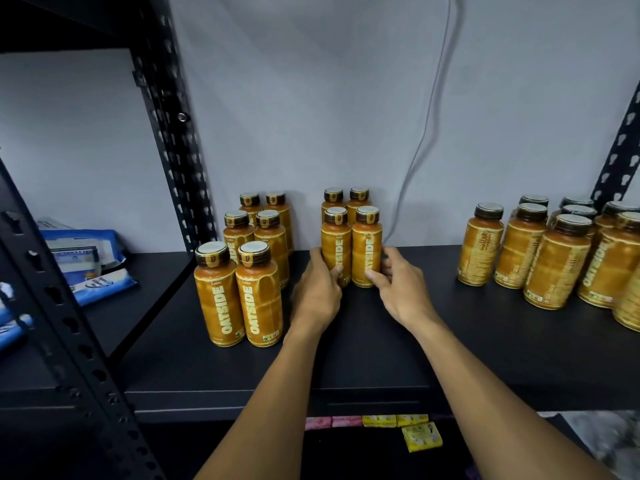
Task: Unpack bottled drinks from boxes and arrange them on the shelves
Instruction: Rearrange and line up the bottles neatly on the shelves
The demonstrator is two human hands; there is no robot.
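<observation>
Two orange plastic bottles with dark brown caps stand upright and touching at the front of a four-bottle block, mid-width on the black metal shelf (363, 344) and near the grey wall (311, 98). The left front bottle (334, 245) is gripped low by the left hand (317, 289), thumb on the label, fingers round the side. The right front bottle (367, 245) is gripped low by the right hand (403, 289) in the same way. "OATSIDE" is read vertically in pale letters on both labels. The same word, with "Latte" above it, is read on the six-bottle block (258, 299) to the left, set two wide and three deep. On the right-hand cluster (554, 268) mostly fine back-label print is shown, too small to read; the cluster is cut by the frame edge, so no count is given. Bare shelf is seen between the blocks and along the front edge. Blue and white packets (83, 251) lie on the neighbouring shelf beyond the perforated black upright (173, 133); their print is blurred. Small yellow packets (420, 441) and pink packets (332, 421) lie below the shelf lip, writing illegible. A thin grey cable (429, 109) hangs down the wall.
</observation>
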